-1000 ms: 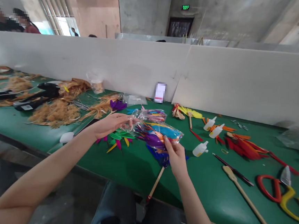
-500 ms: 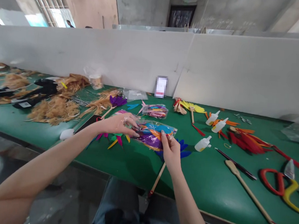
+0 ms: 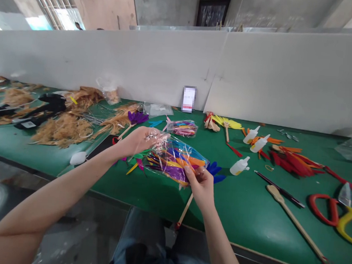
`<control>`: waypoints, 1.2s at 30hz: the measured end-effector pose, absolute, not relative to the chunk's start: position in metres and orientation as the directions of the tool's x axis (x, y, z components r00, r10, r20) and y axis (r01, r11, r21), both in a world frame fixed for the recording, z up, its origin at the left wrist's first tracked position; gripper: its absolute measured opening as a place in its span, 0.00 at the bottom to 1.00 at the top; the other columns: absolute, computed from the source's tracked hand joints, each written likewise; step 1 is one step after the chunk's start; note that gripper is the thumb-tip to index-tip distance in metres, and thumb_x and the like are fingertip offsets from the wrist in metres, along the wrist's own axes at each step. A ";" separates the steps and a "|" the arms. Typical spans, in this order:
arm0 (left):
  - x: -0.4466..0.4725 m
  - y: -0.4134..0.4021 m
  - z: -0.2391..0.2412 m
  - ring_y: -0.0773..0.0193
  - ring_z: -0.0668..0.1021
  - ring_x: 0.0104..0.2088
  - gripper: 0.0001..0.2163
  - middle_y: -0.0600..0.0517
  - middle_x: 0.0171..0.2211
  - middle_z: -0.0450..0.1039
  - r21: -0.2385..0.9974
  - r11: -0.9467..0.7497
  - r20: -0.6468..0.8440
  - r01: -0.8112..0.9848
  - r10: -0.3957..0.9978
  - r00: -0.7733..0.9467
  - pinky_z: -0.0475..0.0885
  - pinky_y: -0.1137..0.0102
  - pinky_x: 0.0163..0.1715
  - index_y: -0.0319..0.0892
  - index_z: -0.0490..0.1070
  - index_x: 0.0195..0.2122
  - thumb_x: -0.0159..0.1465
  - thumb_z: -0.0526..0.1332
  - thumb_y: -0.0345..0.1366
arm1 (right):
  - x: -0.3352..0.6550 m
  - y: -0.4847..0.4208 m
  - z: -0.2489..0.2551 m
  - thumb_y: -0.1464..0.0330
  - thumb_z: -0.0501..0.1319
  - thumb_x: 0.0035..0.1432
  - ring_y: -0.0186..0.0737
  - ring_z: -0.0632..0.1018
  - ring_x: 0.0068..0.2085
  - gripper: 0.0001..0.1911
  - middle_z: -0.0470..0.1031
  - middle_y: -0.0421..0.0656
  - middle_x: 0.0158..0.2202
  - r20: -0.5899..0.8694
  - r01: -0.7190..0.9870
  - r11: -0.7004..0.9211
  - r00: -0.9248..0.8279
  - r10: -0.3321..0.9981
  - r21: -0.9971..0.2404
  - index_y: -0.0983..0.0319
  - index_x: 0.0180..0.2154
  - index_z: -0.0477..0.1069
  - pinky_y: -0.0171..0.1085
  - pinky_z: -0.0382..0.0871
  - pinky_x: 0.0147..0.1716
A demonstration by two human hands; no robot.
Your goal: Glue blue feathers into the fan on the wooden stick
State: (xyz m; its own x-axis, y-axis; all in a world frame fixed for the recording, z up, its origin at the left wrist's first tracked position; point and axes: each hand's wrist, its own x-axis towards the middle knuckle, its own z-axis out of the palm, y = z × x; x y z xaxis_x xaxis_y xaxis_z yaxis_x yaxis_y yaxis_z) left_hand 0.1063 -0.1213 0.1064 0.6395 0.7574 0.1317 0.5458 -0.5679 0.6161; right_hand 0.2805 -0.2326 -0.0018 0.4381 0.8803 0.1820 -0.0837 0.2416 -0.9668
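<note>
A clear plastic bag of colourful feathers (image 3: 173, 161) is held up over the table, slightly tilted, with purple, orange, yellow and blue showing through. My left hand (image 3: 143, 139) is closed on the crumpled upper left end of the bag. Thumb and fingers of my right hand (image 3: 201, 185) pinch its lower right side. Partly hidden behind the bag and right hand is a blue feather fan (image 3: 217, 172), its wooden handle (image 3: 184, 211) pointing toward my lap. Under my left hand, several bright feathers (image 3: 134, 163) lie on the table, partly covered.
Another bag of feathers (image 3: 182, 127) lies behind, near an upright phone (image 3: 188, 99). To the right are small glue bottles (image 3: 240, 166), a pen (image 3: 278, 189), a wooden stick (image 3: 294, 220), scissors (image 3: 323, 210) and red feathers (image 3: 293, 163). Brown fibre (image 3: 62, 128) covers the left side.
The bag has been stretched out and shows more of its length, its left end now bunched in my left hand. My left hand has shifted slightly up and left.
</note>
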 end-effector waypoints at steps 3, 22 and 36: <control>0.110 -0.128 0.111 0.65 0.73 0.26 0.15 0.51 0.26 0.73 0.610 -0.612 0.180 0.504 0.726 0.663 0.66 0.71 0.27 0.41 0.75 0.30 0.59 0.55 0.46 | 0.280 -0.236 -0.004 0.55 0.68 0.45 0.27 0.59 0.18 0.23 0.57 0.33 0.15 0.193 -0.078 0.249 0.428 0.883 -0.965 0.61 0.16 0.59 0.31 0.53 0.16; 0.106 -0.119 0.123 0.68 0.71 0.33 0.13 0.52 0.32 0.69 0.548 -0.709 0.667 0.444 0.691 0.279 0.65 0.72 0.31 0.42 0.70 0.25 0.61 0.60 0.45 | 0.273 -0.229 -0.006 0.56 0.69 0.45 0.34 0.78 0.27 0.17 0.79 0.37 0.30 -0.273 -0.803 0.027 0.235 0.933 -0.596 0.56 0.36 0.75 0.28 0.70 0.19; 0.086 -0.126 0.129 0.70 0.67 0.26 0.16 0.55 0.24 0.64 0.617 -0.722 0.786 0.312 0.578 -0.217 0.60 0.68 0.27 0.42 0.67 0.21 0.62 0.60 0.45 | 0.244 -0.109 -0.003 0.51 0.59 0.54 0.45 0.80 0.35 0.21 0.79 0.48 0.33 -0.164 -0.326 -0.097 0.186 0.969 -0.940 0.64 0.34 0.71 0.42 0.77 0.34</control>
